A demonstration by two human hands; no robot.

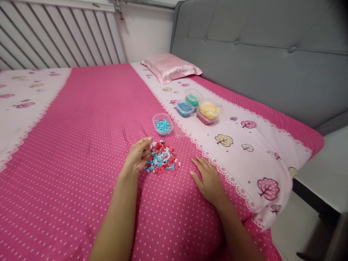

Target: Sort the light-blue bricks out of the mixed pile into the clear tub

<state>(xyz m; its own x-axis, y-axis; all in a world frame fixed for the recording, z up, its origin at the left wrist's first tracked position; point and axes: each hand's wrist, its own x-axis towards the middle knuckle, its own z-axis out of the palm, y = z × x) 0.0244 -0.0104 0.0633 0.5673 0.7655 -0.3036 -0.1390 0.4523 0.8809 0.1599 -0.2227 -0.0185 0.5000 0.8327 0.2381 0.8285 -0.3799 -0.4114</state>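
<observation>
"Pink dotted bedspread (95, 108), a grey padded headboard (258, 50) to the right, a radiator (59, 32) at the far wall. What do you read on my feed?"

"From where I sit, a loose pile of small pieces (163, 159), red, white, pink and turquoise, on the bedspread between the two hands. I'd judge that spot suits both arms, being an easy reach for either."

"And the tubs?"

"One clear tub of turquoise pieces (163, 115) is open just beyond the pile, with what looks like its clear lid (180, 131) beside it. Close by, I suppose, to make the reach short. Others, a blue-filled tub (187, 115), a green-filled tub (201, 97) and a yellow-filled tub (220, 110) over a red layer, cluster farther off, perhaps to leave the arms room."

"How do the hands stand?"

"Left hand (138, 154): forearm reaching straight ahead, wrist raised, fingers curled in towards the thumb at the pile's left edge. I cannot tell whether a piece is pinched there."

"Right hand (208, 181)?"

"Released, palm down, fingers spread on the cloth, apart from the pile. Its forearm slants inward from the lower right; I'd call it a resting pose, perhaps for balance."
</observation>
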